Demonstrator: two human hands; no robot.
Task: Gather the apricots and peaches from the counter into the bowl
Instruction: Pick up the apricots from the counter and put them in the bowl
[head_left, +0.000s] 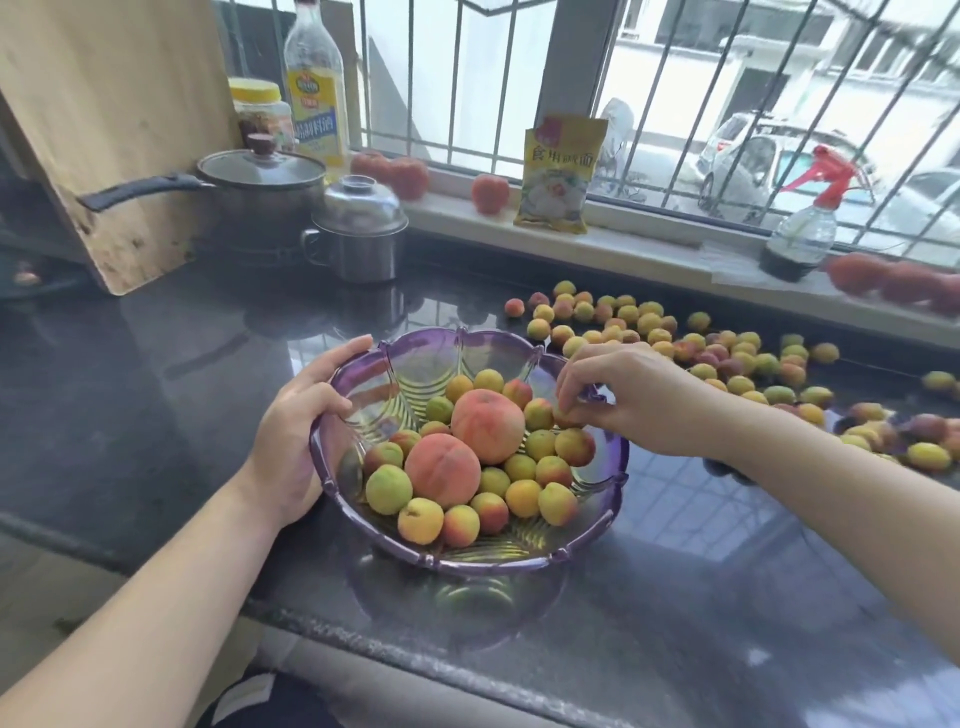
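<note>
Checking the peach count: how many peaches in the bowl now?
2. One peach sits mid-bowl, the other peach just in front-left of it, touching. More may lie hidden under the apricots in the bowl.

Loose apricots (675, 348) crowd the counter (156, 364) right of the bowl (467, 564).

Both bare forearms reach forward, the left hand (296, 441) curled in a grip with thumb uppermost, the right hand (623, 397) bent downward, fingertips pinched together.
</note>
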